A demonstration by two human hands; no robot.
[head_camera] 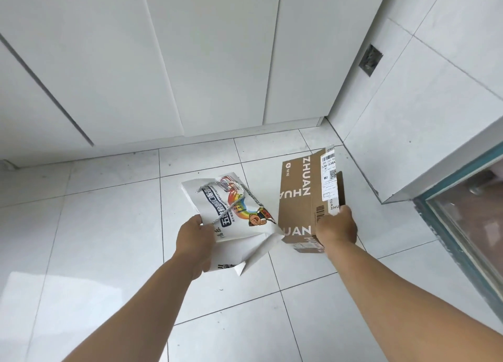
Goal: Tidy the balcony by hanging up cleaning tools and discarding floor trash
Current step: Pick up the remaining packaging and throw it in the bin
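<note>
Fingers of the left hand [193, 243] are closing around the lower left edge of a white paper bag [231, 220], thumb lying on its printed face and the other fingers hidden behind it. That bag is being held up above the tiled floor [89, 252], flattened and creased, with a rainbow cartoon picture and dark lettering on the front, a twisted cord handle [231, 198] lying loose across it, and a folded bottom corner pointing down toward the floor. Across from it, the right hand [336, 227] is gripping the lower right corner of a brown cardboard box [298, 198], fingers wrapping around its far side so that only the knuckles and thumb are showing. This box is standing tall in the grip, tilting slightly, printed with white letters reading ZHUAN and carrying a white shipping label [328, 175] with barcodes along its right edge. Bag and box are sitting just beside each other, the bag's crumpled right corner almost touching the box's lower left side. White cabinet doors [163, 62] are rising behind them, and a glass door with a teal frame [460, 225] is showing at the right.
</note>
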